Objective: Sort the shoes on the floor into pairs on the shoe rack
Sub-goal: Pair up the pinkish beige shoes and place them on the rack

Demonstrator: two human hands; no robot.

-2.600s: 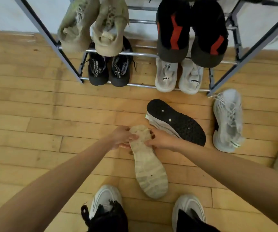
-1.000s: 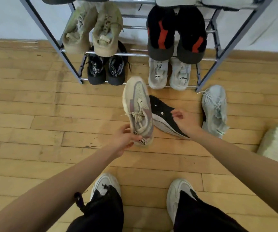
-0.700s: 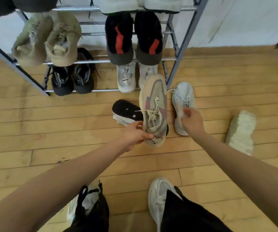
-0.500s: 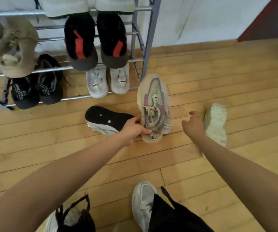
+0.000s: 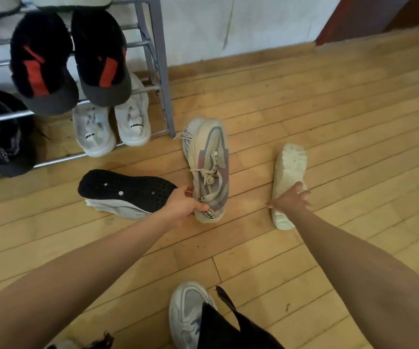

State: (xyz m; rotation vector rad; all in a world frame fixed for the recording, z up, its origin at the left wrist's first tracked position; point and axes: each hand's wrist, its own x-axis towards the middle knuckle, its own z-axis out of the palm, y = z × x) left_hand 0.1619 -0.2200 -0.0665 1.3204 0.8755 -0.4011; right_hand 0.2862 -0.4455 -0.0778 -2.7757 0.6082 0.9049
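Observation:
My left hand (image 5: 182,205) grips the heel of a grey and pink mesh sneaker (image 5: 212,167), its toe pointing away from me. A pale grey sneaker (image 5: 187,133) lies on the floor behind it, mostly hidden. My right hand (image 5: 290,200) rests with spread fingers on an upside-down shoe with a cream sole (image 5: 290,162); no closed grip shows. A white shoe with a black sole (image 5: 127,191) lies on its side to the left. The shoe rack (image 5: 160,71) stands at the upper left.
The rack holds a black and red pair (image 5: 64,64), a white pair (image 5: 110,127) and a black pair (image 5: 1,142). My own white-shod foot (image 5: 185,316) is at the bottom. A white wall and a dark door frame (image 5: 342,23) lie beyond the wooden floor.
The view has swung right. My right hand moved off the pale grey sneaker and reached right onto the cream-soled shoe. My left hand still holds the grey and pink sneaker.

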